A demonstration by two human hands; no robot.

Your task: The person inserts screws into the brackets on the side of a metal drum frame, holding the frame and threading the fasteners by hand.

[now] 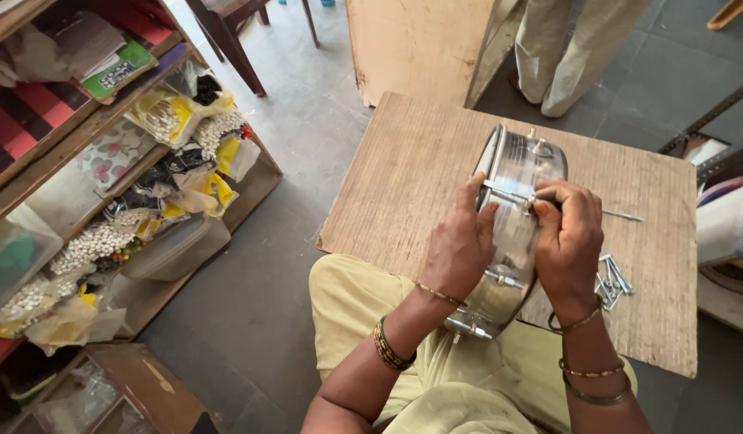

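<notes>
Left hand [460, 241] wraps the rim of a shiny metal drum shell [512, 233], fingers curled closed on it, thumb up on the edge. Right hand [571, 241] closed on a long rod [620, 214] with a tool or nut at the shell's rim; exact grip point hidden by the fingers. Shell stands on edge, half on the wooden worktop [404, 177], lower part over the lap.

Risks, as a judgement: shell is balanced on its curved side near the worktop edge, so if the left hand loosens it could roll or drop to the floor. The rod could slip off its lug if not lined up. Loose bolts [612, 281] lie just beside the right wrist, near the edge; a wrist nudge could knock them off.

Counts: one shell, one rod in hand, one pile of bolts, roughly six to eight, overlap too tight for a sure count. Lugs visible on the shell: about four. Shelf [106, 161] on the left with many bead bags. One other person's legs [572, 48] beyond the worktop
</notes>
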